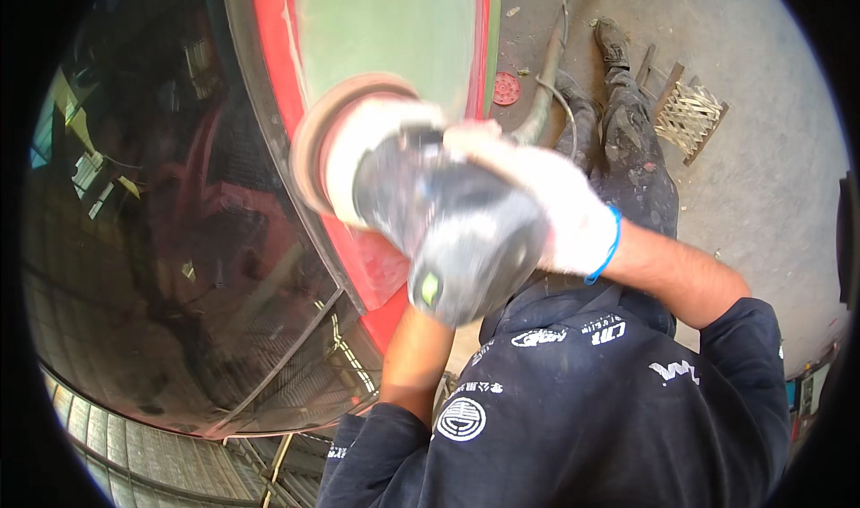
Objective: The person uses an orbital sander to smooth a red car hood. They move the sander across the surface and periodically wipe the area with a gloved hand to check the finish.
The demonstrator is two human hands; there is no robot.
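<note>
I hold a dark grey power sander [466, 230] with a round pad [309, 150] tilted at its left end; motion blurs it. My right hand [560, 203], in a white glove with a blue cuff, is closed round the body. A smeared white shape between pad and body looks like my gloved left hand [345, 163] gripping the head; its fingers are not distinct, and the sander hides the wrist. Behind the pad lies a vehicle body panel [385, 33], pale green in the middle with red edges. Whether the pad touches it I cannot tell.
Dark, reflective glass [179, 239] curves along the panel's left side. A thick grey hose [542, 87] with a thin cable runs from behind the sander across the concrete floor [743, 176]. Near my legs [627, 141] are a small woven stool [690, 112] and a red perforated disc [506, 88].
</note>
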